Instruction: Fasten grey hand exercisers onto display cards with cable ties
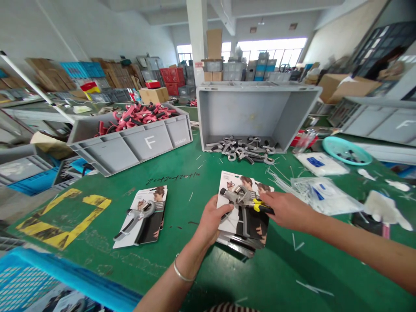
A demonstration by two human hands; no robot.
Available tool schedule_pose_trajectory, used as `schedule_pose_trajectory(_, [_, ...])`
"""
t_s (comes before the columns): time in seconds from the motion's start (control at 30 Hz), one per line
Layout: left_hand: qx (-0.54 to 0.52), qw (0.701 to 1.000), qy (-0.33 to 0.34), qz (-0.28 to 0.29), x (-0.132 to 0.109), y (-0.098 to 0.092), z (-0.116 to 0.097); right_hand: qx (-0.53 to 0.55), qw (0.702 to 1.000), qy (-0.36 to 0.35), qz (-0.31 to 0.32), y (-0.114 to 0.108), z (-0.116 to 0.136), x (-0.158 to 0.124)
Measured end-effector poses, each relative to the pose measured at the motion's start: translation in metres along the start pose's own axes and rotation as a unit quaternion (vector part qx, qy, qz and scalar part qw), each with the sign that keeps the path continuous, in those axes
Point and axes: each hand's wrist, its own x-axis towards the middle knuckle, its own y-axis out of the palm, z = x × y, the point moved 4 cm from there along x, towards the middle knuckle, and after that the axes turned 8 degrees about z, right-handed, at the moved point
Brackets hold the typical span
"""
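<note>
My left hand (209,219) grips the left edge of a printed cardboard card (227,184), thumb on top. A grey-and-black hand tool (242,197) with a rounded head lies on this card, which rests over a stack of similar cards. My right hand (287,210) is closed around yellow-and-black handled cutting pliers (260,206). Their jaws are at the tool's head; whether they touch a tie there I cannot tell. To the left, more printed cards (159,223) lie on the table with another such tool (138,219) on top.
A tipped grey crate (253,110) spills several grey tools (242,149) onto the green table (182,268). Another grey crate (136,147) holds red-and-black tools. Bagged white cable ties (328,195) and a turquoise bowl (346,147) are right; a blue basket (61,271) sits front left.
</note>
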Motion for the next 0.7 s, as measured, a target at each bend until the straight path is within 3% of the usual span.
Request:
schedule_pose_trajectory(0.07, [-0.007, 1.0, 0.007, -0.019, 0.002, 0.0, -0.002, 0.088, 0.993, -0.066, 0.042, 0.003, 0.031, -0.011])
schedule_pose_trajectory(0.17, [-0.026, 0.995, 0.077, -0.063, 0.004, -0.004, -0.013, 0.193, 0.964, -0.168, 0.076, 0.013, 0.08, -0.029])
schedule_pose_trajectory(0.23, [-0.039, 0.985, 0.142, -0.089, 0.002, -0.006, -0.023, 0.26, 0.957, -0.126, 0.025, 0.022, 0.089, -0.033])
schedule_pose_trajectory(0.33, [-0.038, 0.97, 0.209, -0.117, -0.007, -0.004, -0.036, 0.306, 0.948, 0.024, -0.089, 0.037, 0.077, -0.03])
schedule_pose_trajectory(0.4, [-0.033, 0.962, 0.239, -0.128, -0.014, 0.0, -0.041, 0.292, 0.943, 0.084, -0.136, 0.042, 0.07, -0.024])
schedule_pose_trajectory(0.7, [-0.001, 0.953, 0.273, -0.129, -0.023, 0.013, -0.039, 0.217, 0.947, 0.13, -0.199, 0.037, 0.084, -0.007])
